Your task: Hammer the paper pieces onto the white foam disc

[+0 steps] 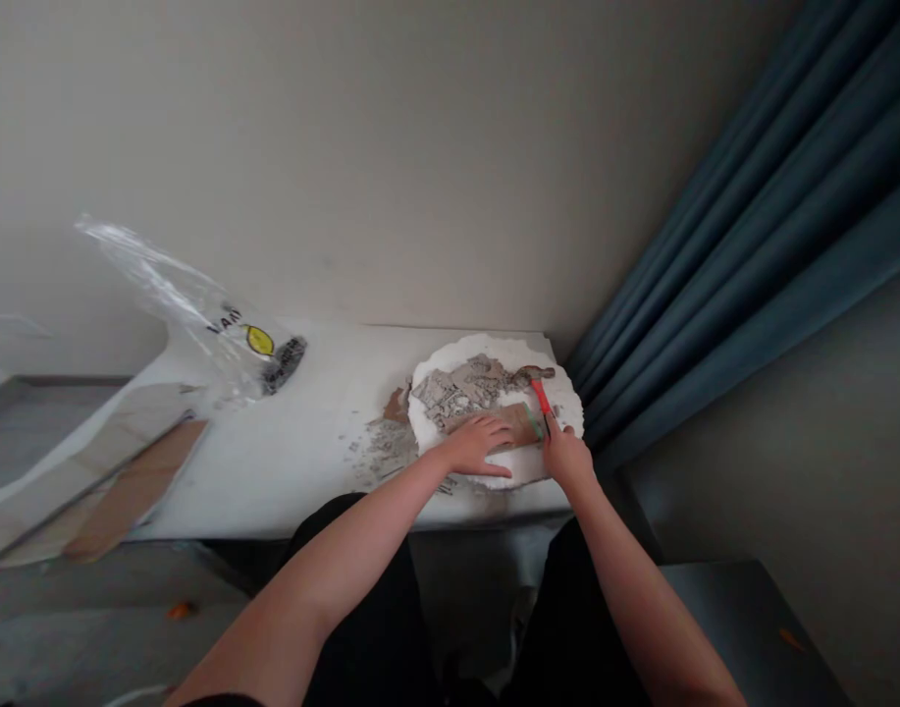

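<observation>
A white round plate-like slab (567, 398) lies on the white table (302, 462) at its right end, with grey crumbly pieces (460, 386) heaped on it. My left hand (477, 444) rests flat on a brown block (521, 424) on the slab, fingers spread. My right hand (565, 456) grips the red handle of a small hammer (542, 395), whose head lies near the slab's far side.
Grey dust and brown crumbs (385, 442) are scattered on the table left of the slab. A clear plastic bag (199, 314) with a yellow mark stands at the left. Flat boards (126, 481) lean at the table's left edge. Blue curtains (751, 245) hang right.
</observation>
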